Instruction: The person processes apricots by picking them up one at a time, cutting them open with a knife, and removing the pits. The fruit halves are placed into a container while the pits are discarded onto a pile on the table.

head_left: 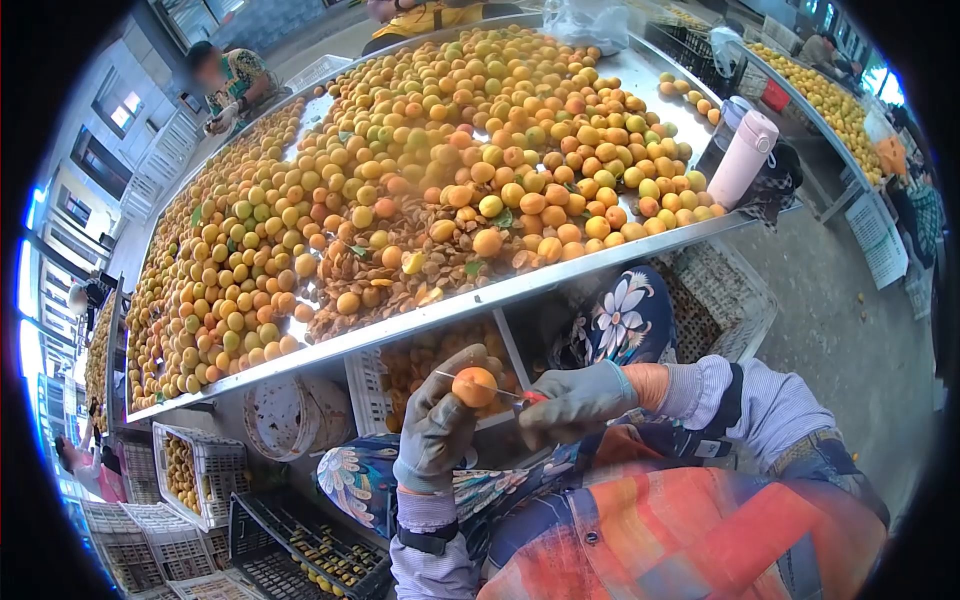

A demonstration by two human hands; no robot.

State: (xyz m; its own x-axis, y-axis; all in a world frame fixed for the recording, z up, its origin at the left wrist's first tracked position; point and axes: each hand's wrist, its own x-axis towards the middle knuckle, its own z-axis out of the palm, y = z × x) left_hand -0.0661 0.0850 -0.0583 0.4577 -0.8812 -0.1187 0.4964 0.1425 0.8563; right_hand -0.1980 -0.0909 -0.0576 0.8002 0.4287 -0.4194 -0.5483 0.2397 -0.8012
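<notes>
My left hand (432, 435), in a grey glove, is closed around an orange apricot (474, 387) in front of my lap. A small knife (535, 398) with a red handle is gripped in my gloved right hand (582, 402). Its thin blade reaches the apricot's right side, and a thin metal tip shows beyond the fruit at upper left. Below the hands, a pale crate (368, 388) contains more apricots, partly hidden by the left hand. Just ahead, the metal-edged table (455, 304) carries a large heap of apricots (430, 150) and a pile of brown pits (385, 275).
A pink bottle (742, 160) stands at the table's right corner. To the left are a dirty white bucket (285, 418), a white crate of apricots (205, 470) and a black crate (300, 545). Another person (235, 85) works across the table. An open crate (730, 300) sits at right.
</notes>
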